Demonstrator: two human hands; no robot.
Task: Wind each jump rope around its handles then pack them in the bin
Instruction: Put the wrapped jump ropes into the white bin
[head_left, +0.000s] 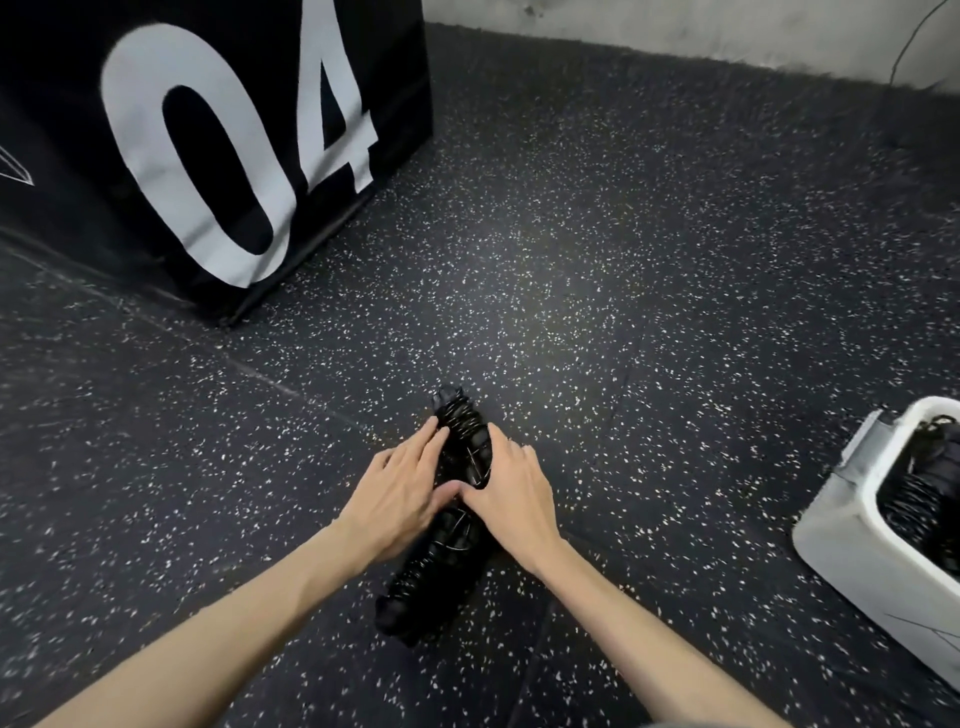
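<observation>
jump rope (448, 540) lying on floor (623, 286), centre near | hands (400, 493) resting on it | bin (852, 525) sitting right | box (208, 145) standing far left

Floor (623, 260) looking like matt rubber, dark, flecked white, slightly grainy. Wound jump rope (441, 561) showing glossy black cord, plastic-looking (highlights glinting along coils). Bin (852, 525) appearing as smooth white plastic, faint sheen. Black box (67, 104) looking like smooth vinyl, numerals printed matt white.
</observation>
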